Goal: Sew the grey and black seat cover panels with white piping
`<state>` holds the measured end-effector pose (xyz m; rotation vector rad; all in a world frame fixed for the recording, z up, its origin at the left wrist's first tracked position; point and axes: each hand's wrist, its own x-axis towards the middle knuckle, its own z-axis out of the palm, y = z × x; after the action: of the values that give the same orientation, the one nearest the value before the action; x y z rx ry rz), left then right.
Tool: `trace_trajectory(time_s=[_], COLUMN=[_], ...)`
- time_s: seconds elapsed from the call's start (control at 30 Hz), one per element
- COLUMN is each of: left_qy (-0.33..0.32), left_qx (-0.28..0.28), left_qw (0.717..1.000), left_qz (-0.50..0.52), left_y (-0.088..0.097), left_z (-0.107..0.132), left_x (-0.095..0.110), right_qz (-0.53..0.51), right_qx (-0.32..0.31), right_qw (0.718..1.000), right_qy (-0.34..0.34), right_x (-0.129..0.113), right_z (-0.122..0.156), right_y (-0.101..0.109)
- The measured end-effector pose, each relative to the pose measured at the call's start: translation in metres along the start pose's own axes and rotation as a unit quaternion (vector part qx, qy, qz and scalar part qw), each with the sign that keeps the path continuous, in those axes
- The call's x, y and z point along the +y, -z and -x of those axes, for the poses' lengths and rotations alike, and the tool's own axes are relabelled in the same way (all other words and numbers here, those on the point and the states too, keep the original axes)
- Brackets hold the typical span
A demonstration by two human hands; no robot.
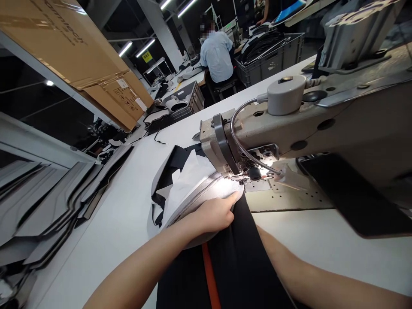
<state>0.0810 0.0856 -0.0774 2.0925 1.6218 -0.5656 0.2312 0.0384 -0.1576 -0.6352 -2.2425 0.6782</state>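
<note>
A light grey and white sewn fabric piece (pixel 206 192) with a curved seam and black straps (pixel 180 157) lies beneath the head of a sewing machine (pixel 222 143). My left hand (pixel 216 214) is on its near edge, close to the lit needle area. The index finger stretches along the fabric and the other fingers are curled at the edge. A black panel with an orange strip (pixel 209 274) hangs down towards me from the piece. My right forearm (pixel 296 266) reaches in from the right; its hand is hidden behind the black panel.
A dark phone-like slab (pixel 357 193) leans by the machine on the right. Stacked grey panels (pixel 64 193) lie on the left, below a cardboard box (pixel 80 56). Grey crates (pixel 270 62) and a seated person (pixel 217 56) are beyond the white table (pixel 119 206).
</note>
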Motion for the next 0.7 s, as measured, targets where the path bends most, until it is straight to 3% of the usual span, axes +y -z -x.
trace_trajectory(time_s=[0.13,0.23,0.37,0.43,0.57,0.7], left_qy=[0.018,-0.006,-0.035,-0.036,-0.029,0.003], left_qx=[0.004,0.007,0.012,0.012,-0.005,-0.008], left_qw=[0.993,0.994,0.999,0.999,1.0,1.0], left_qz=[-0.117,-0.106,-0.023,0.005,0.011,-0.015], left_y=[-0.016,-0.016,-0.002,0.004,0.009,0.005], left_z=[-0.005,-0.005,-0.001,0.0,-0.004,-0.016], left_x=[0.01,0.005,-0.011,-0.014,-0.002,0.012], right_qz=[0.072,0.146,0.142,0.15,0.16,0.15], right_qx=[0.015,0.023,-0.048,-0.053,-0.03,-0.041], right_qw=[0.994,0.982,0.969,0.963,0.962,0.971], right_qy=[0.08,0.114,0.196,0.216,0.22,0.183], right_x=[0.027,0.048,0.052,0.051,0.058,0.07], right_z=[0.017,0.021,0.012,0.01,0.018,0.026], right_y=[0.032,0.049,0.039,0.03,0.021,0.02])
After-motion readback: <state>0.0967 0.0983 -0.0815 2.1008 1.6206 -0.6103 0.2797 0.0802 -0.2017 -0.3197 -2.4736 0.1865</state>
